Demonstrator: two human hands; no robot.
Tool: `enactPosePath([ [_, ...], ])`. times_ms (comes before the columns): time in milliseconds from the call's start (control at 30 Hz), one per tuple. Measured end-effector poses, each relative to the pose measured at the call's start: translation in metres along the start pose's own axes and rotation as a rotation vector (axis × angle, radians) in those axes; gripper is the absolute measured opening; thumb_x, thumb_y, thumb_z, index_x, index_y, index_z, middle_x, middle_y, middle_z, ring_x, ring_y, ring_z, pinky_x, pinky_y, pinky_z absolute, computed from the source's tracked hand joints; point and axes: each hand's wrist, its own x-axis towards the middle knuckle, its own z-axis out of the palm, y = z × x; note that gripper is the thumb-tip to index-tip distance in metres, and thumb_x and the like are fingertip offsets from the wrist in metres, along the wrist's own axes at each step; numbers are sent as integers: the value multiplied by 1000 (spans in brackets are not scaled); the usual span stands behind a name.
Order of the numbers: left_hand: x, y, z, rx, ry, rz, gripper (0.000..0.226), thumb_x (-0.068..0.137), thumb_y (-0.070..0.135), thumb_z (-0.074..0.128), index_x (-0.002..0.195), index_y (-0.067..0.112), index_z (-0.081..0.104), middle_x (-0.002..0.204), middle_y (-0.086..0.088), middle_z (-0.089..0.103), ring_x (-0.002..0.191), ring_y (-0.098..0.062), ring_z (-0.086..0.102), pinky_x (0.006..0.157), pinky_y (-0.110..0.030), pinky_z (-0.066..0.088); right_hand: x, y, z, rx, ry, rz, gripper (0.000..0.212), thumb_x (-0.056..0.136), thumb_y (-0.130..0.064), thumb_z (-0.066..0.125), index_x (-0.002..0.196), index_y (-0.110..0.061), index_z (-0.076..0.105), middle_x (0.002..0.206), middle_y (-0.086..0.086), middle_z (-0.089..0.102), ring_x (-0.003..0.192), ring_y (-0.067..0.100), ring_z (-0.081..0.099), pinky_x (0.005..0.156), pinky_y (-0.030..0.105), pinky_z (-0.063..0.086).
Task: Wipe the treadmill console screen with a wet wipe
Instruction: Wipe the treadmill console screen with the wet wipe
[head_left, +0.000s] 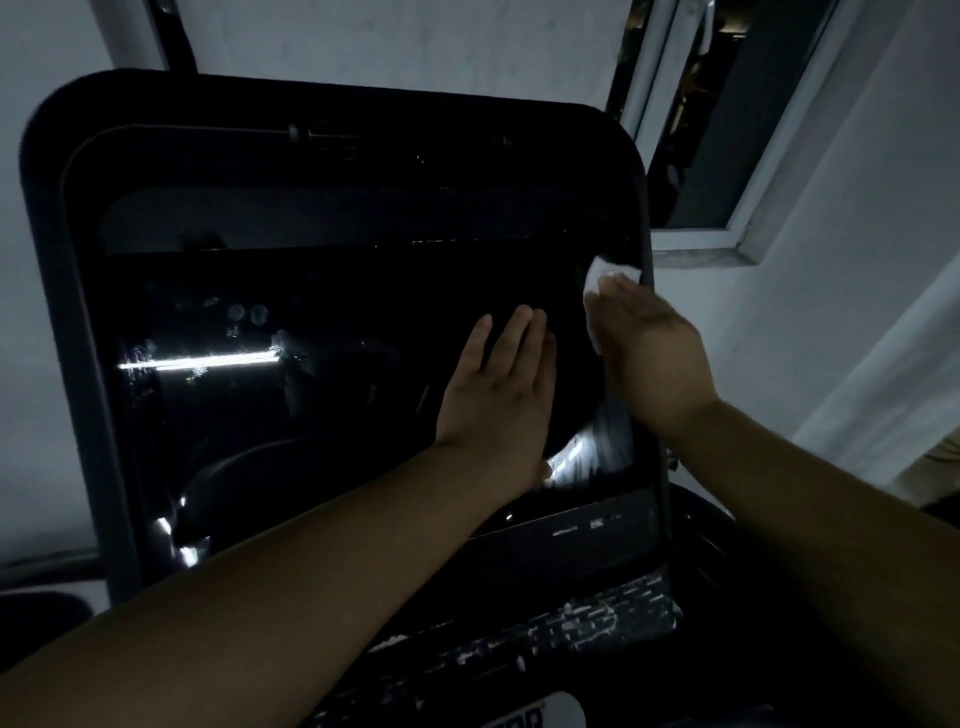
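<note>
Dim room. Treadmill console screen (322, 364), black and glossy w/ streaks of reflected light, fills the view inside a dark frame (78, 312). Left hand (498, 400) lies flat on the glass, fingers (519, 332) stretched out, gripping nothing. Right hand (649, 353) presses a white wet wipe (602, 275) against the screen's upper right corner, right by the frame edge; fingers laid over the wipe, pinning it to the glass. Window (727, 156) behind, at right.
</note>
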Motion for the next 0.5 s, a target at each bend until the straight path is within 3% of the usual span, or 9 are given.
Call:
enactPosePath([
  [200, 0, 2, 1, 12, -13, -2, 135, 76, 79, 61, 157, 2, -15, 166, -21, -25, 152, -32, -27, 122, -55, -15, -103, -14, 1, 35, -69, 5, 47, 84, -2, 62, 131, -1, 62, 138, 21, 59, 132, 36, 53, 104, 45, 51],
  [367, 0, 0, -1, 34, -25, 11, 135, 77, 78, 61, 157, 2, -16, 166, -20, -25, 153, -32, -26, 122, -54, -13, -125, -56, 4, 73, -67, -5, 46, 82, 0, 65, 127, 2, 64, 135, 26, 59, 131, 42, 52, 108, 47, 45],
  [500, -1, 0, -3, 41, -23, 12, 135, 76, 80, 60, 157, 4, -16, 166, -19, -24, 153, -32, -26, 123, -54, -12, -139, -62, 4, 137, -82, -43, 50, 84, 1, 68, 133, -3, 61, 142, 21, 55, 138, 37, 47, 103, 44, 51],
])
